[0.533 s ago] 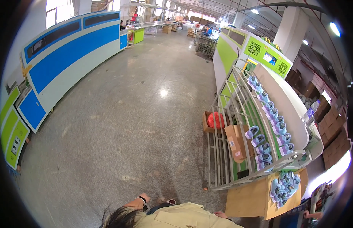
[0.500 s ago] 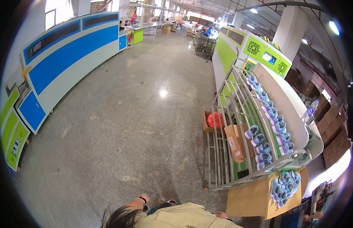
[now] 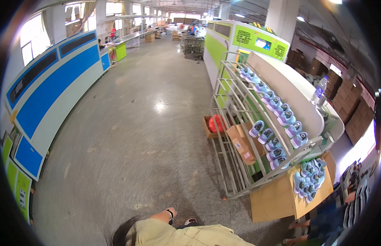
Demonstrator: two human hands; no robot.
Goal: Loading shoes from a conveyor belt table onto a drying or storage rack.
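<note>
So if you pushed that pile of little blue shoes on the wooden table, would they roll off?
Probably not. The shoes look soft with flat soles, so they would likely slide or flop over, not roll. They seem small, so probably light. They lie loosely heaped near the edge of the wooden table, so a hard push might tumble some off.

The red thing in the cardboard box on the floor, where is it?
In the head view, the red thing sits in an open cardboard box on the floor, right of centre, at the foot of the metal rack that holds the blue and purple shoes.
</note>
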